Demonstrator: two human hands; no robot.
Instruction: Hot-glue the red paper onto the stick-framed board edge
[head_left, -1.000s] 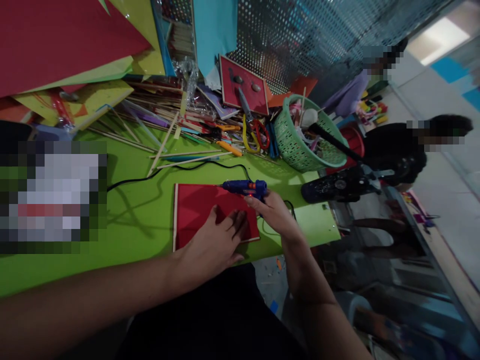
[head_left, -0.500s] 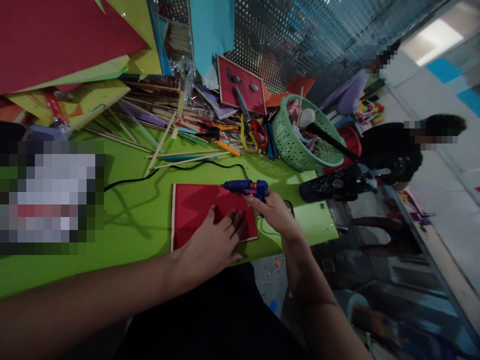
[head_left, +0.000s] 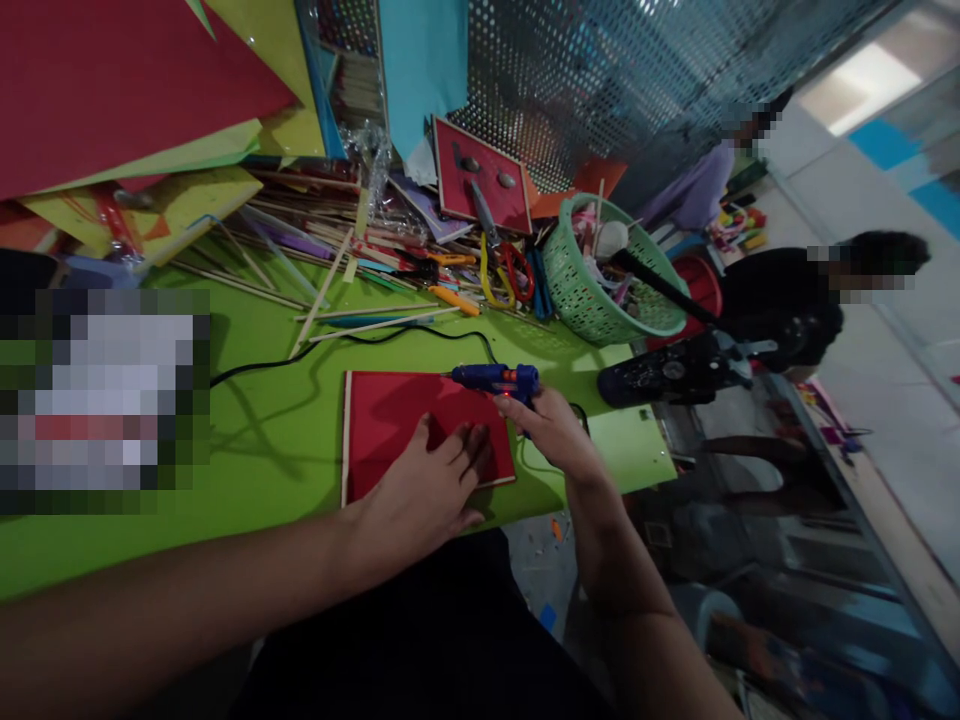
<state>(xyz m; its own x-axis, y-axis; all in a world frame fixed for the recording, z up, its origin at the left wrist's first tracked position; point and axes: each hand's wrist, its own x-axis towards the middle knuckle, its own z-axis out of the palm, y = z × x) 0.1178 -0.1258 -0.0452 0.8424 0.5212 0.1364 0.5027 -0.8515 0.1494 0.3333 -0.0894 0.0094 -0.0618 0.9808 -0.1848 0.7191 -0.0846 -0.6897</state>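
A red board [head_left: 390, 425] with pale strips along its left and lower edges lies on the green table [head_left: 255, 500]. My left hand [head_left: 424, 485] rests on the board with its fingers spread, holding nothing. In my right hand [head_left: 544, 425] is a blue glue gun [head_left: 491, 378], gripped by its handle, with a small red light glowing on it. The gun's nozzle points left, at the board's upper edge; whether it touches cannot be made out. A black cord [head_left: 259, 372] runs over the table behind the board.
Thin sticks [head_left: 322, 290], scissors [head_left: 514, 270] and an orange cutter [head_left: 455, 300] lie behind the board. A green basket [head_left: 592, 280] and a dark bottle [head_left: 652, 372] stand at the right. Another framed red board [head_left: 484, 175] leans behind. Two people are farther right.
The glue gun and my right hand have shifted very slightly right and down in view. My left hand stays on the board.
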